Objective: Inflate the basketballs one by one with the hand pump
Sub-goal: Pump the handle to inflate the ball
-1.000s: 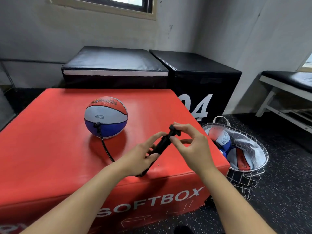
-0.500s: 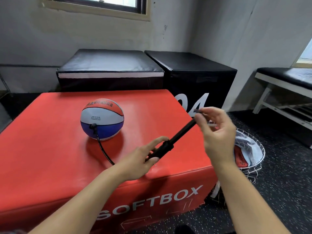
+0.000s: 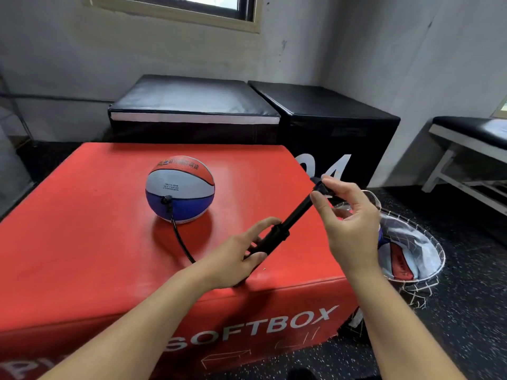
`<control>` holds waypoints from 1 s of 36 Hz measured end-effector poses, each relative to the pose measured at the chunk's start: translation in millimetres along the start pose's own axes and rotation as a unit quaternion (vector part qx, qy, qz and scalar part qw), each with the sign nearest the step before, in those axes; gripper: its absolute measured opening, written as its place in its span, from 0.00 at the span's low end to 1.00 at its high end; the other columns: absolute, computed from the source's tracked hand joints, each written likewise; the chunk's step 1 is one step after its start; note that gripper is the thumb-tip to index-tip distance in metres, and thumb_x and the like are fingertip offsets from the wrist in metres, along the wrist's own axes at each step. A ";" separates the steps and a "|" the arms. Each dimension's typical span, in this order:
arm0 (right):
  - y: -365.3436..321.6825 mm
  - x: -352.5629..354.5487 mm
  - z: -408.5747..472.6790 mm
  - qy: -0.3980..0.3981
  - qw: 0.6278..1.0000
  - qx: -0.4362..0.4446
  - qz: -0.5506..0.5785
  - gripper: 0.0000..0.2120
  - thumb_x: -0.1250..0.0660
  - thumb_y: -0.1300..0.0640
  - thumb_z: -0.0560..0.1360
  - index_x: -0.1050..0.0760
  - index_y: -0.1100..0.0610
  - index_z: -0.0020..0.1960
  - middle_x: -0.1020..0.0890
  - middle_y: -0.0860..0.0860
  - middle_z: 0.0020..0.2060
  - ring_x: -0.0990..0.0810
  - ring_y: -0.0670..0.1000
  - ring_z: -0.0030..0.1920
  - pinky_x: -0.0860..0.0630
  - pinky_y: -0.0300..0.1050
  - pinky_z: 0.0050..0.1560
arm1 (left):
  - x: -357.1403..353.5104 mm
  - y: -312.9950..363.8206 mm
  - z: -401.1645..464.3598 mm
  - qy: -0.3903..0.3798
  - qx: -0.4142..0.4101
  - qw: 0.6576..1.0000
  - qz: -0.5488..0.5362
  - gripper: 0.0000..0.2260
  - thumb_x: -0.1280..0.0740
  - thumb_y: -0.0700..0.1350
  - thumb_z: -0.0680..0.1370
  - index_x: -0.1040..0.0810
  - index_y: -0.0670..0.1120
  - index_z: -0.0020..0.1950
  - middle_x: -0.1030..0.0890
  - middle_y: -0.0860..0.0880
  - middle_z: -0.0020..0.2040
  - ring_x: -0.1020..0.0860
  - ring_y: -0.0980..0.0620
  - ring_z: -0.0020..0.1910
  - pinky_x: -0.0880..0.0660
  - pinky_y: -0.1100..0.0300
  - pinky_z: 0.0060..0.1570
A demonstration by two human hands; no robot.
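Observation:
A red, white and blue basketball (image 3: 179, 187) rests on the red soft box (image 3: 82, 229). A black hose (image 3: 179, 239) runs from its valve to the black hand pump (image 3: 277, 234). My left hand (image 3: 238, 256) grips the pump's barrel near the box's front edge. My right hand (image 3: 348, 223) pinches the pump's handle, with the rod drawn out up and to the right. More basketballs (image 3: 400, 261) lie in a wire basket (image 3: 436, 267) on the floor to the right, partly hidden by my right hand.
Two black padded boxes (image 3: 197, 105) stand behind the red box, one marked 04. A white-framed bench (image 3: 466, 144) sits at the far right. The floor is dark speckled rubber.
My right hand has pulled the pump handle out, up and to the right, extending the rod. The left hand stays on the barrel. The view has shifted slightly.

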State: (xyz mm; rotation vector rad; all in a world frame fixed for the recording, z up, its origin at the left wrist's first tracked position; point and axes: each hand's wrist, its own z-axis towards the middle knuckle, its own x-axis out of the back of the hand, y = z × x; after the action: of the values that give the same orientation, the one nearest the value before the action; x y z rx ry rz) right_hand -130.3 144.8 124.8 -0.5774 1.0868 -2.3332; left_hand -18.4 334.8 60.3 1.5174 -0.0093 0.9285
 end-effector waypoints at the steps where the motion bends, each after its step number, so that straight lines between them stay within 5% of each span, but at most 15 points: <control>1: 2.1 -1.6 -1.1 -0.010 1.000 -0.004 0.002 0.10 0.24 0.53 0.79 0.17 0.50 0.59 0.15 0.40 0.56 0.18 0.43 0.62 0.20 0.41 0.52 | 0.2 -1.2 0.7 0.001 -0.002 1.000 -0.002 0.34 0.37 0.38 0.85 0.41 0.76 0.75 0.23 0.52 0.48 0.25 0.51 0.41 0.22 0.54 0.53; 4: 9.2 -6.2 -4.7 -0.036 0.999 -0.012 0.010 0.09 0.24 0.54 0.79 0.17 0.50 0.58 0.15 0.40 0.57 0.18 0.44 0.63 0.18 0.47 0.53 | 0.3 -2.1 2.2 0.005 -0.003 1.000 -0.008 0.34 0.37 0.37 0.85 0.40 0.75 0.76 0.23 0.52 0.48 0.25 0.53 0.41 0.23 0.59 0.52; 12: 24.0 -14.5 -14.2 -0.087 0.996 -0.031 -0.009 0.05 0.23 0.55 0.77 0.18 0.51 0.51 0.14 0.40 0.57 0.17 0.40 0.60 0.20 0.44 0.46 | -1.7 0.7 3.2 0.009 0.014 1.000 0.000 0.34 0.37 0.39 0.85 0.42 0.76 0.76 0.19 0.47 0.54 0.19 0.45 0.53 0.21 0.46 0.62; 18: 35.2 -18.2 -22.2 -0.142 0.988 -0.059 0.006 0.08 0.22 0.57 0.76 0.21 0.52 0.48 0.14 0.40 0.57 0.16 0.43 0.60 0.17 0.65 0.45 | -1.8 2.7 1.8 0.014 0.019 1.000 -0.008 0.35 0.37 0.39 0.85 0.42 0.78 0.76 0.19 0.48 0.53 0.17 0.46 0.51 0.20 0.44 0.60; 23: 34.5 -11.3 -23.0 -0.151 0.985 -0.075 0.026 0.08 0.24 0.63 0.77 0.21 0.55 0.49 0.14 0.41 0.58 0.16 0.44 0.61 0.15 0.62 0.44 | -3.1 3.5 3.8 0.011 0.017 1.000 -0.010 0.35 0.37 0.38 0.85 0.41 0.77 0.76 0.19 0.49 0.52 0.18 0.44 0.52 0.21 0.46 0.61; 29: 29.0 -2.1 -18.5 -0.111 0.992 -0.060 -0.013 0.08 0.20 0.55 0.74 0.17 0.49 0.50 0.14 0.35 0.53 0.16 0.40 0.55 0.22 0.38 0.46 | -4.7 5.9 3.2 0.005 0.009 1.000 0.016 0.35 0.37 0.39 0.85 0.42 0.77 0.76 0.18 0.49 0.55 0.18 0.43 0.49 0.21 0.45 0.61; 32: 22.8 5.4 -10.5 -0.055 0.997 -0.048 -0.006 0.08 0.20 0.53 0.74 0.16 0.48 0.52 0.13 0.38 0.51 0.15 0.42 0.55 0.21 0.43 0.51 | -5.0 6.2 3.7 -0.004 0.006 1.000 0.028 0.35 0.37 0.38 0.85 0.42 0.76 0.76 0.19 0.47 0.55 0.19 0.39 0.49 0.21 0.42 0.60; 36: 12.6 24.6 5.9 0.047 0.998 -0.019 0.025 0.06 0.22 0.54 0.76 0.14 0.46 0.52 0.13 0.43 0.46 0.15 0.46 0.48 0.18 0.51 0.52 | -5.6 8.4 2.3 -0.006 -0.004 0.999 0.052 0.34 0.37 0.38 0.85 0.41 0.76 0.76 0.21 0.52 0.48 0.24 0.48 0.39 0.21 0.46 0.56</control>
State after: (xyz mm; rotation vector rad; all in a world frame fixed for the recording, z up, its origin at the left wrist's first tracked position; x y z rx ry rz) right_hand -143.1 119.7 122.3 -0.4523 1.1770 -2.3203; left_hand -25.2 328.3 64.5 1.5270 -0.1008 1.0004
